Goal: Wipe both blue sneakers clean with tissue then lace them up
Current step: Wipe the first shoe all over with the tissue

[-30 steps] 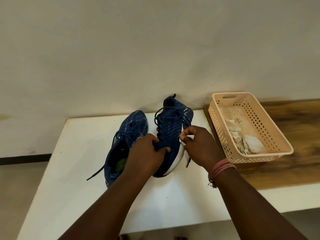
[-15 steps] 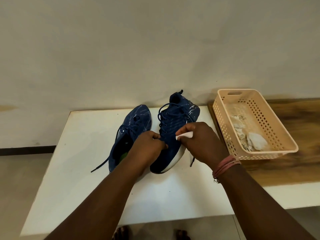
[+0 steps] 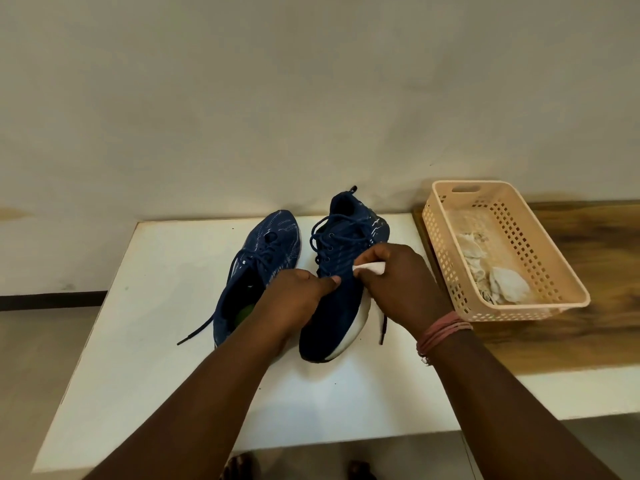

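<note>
Two blue sneakers stand on a white table. The left sneaker points its toe away from me, its laces loose, one end trailing to the left. The right sneaker points its toe toward me and is tipped so its white sole shows. My left hand grips the right sneaker's toe part, thumb on top. My right hand pinches a white tissue against the sneaker's upper, beside the laces.
A peach plastic basket with used crumpled tissues stands to the right on a wooden surface. A plain wall rises right behind the table. My feet show below the table's front edge.
My right hand with the tissue has slid from the sneaker's side onto its upper near the laces. My left hand has shifted its grip on the toe. The camera tilted slightly.
</note>
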